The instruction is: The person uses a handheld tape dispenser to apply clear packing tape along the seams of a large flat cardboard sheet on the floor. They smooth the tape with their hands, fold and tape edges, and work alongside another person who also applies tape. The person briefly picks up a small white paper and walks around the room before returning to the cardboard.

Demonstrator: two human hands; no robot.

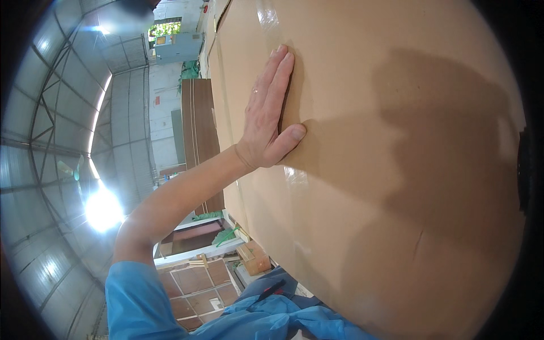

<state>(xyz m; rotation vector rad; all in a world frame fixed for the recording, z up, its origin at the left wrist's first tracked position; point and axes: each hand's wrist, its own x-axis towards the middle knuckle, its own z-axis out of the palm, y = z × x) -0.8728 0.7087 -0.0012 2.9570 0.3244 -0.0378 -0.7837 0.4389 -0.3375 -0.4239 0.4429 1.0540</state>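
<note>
My left hand point(271, 107) lies flat against a large brown cardboard box point(351, 170), its fingers stretched toward the top of the view and its thumb spread out to the right. It holds nothing. Strips of clear tape point(296, 177) show on the cardboard beneath the wrist, and another piece of tape point(267, 16) runs past the fingertips. My bare left forearm comes out of a blue sleeve point(141, 300) at the lower left. Nothing of my right hand shows in the view.
The cardboard fills the right and middle of the view, with a broad shadow across it. Brown panels point(198, 130) stand beyond its left edge. A small cardboard box point(253, 258) is near my body. Metal roofing, a bright lamp point(103, 209) and a fan point(73, 171) appear at left.
</note>
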